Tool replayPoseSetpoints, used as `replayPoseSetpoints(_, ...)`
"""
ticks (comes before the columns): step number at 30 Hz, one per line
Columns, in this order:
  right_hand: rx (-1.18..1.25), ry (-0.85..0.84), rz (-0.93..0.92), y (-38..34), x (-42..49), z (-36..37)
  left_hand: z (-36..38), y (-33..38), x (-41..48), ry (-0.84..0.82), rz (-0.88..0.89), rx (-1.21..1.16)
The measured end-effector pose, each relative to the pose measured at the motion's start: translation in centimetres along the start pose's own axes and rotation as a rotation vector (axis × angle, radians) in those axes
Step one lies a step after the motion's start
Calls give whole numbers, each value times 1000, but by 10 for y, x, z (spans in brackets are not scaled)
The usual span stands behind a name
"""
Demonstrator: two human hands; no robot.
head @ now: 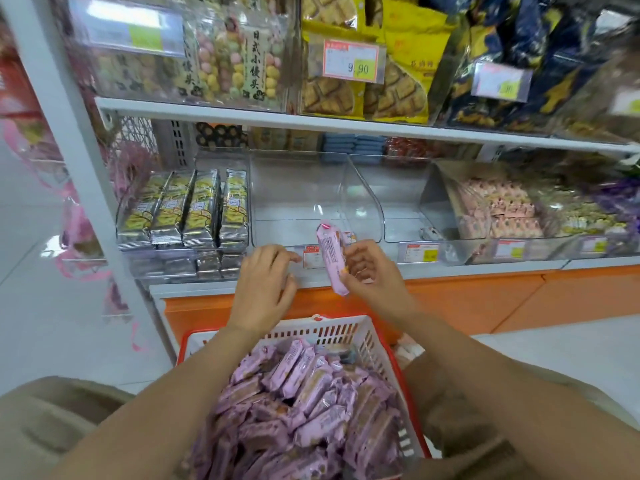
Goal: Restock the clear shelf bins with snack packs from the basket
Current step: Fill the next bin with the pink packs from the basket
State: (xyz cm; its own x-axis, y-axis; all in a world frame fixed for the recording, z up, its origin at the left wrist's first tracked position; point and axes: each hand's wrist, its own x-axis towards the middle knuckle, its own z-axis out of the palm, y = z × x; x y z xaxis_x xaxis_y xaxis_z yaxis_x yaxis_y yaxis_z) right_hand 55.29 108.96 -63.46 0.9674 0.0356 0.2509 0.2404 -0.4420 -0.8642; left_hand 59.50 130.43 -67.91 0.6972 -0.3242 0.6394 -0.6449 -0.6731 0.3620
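A white metal shelving unit fills the far side. Its slanted upright (65, 140) runs down the left and carries an upper shelf board (242, 114) and a lower shelf board (433, 271). A grey perforated back panel (178, 143) shows between the boards at the left. Under the lower board an orange base panel (502, 299) stretches to the right. Pale glossy floor tiles (31, 306) lie left of the unit and at the near right, under even, bright light.

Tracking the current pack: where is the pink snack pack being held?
Head view, centre: the right hand grips the pink snack pack before the empty clear bin, beside the left hand.
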Motion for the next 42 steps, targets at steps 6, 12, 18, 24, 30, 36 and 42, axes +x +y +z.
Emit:
replayPoseSetpoints(6, -148, 172, 48, -20, 56, -15, 2, -20, 28, -224, 35, 293)
replayPoseSetpoints(12, -299, 205, 151, -12, 112, -9, 18, -35, 25, -229, 97, 403)
replayPoseSetpoints(18, -540, 100, 342, 6, 140, 8, 32, -47, 21, -121, 153, 367)
replayPoseSetpoints(24, -809, -58, 507, 17, 148, 18, 37, -53, 21, -58, 208, 325)
replayPoseSetpoints(30, -870, -183, 637, 18, 156, 18, 37, -51, 22, -42, 189, 321)
replayPoseSetpoints(36, -776, -178, 657, 17, 154, 13, 38, -51, 20, -75, 187, 340)
replayPoseSetpoints(42, -604, -87, 421, 12, 143, 0, 37, -45, 20, -87, 155, 338)
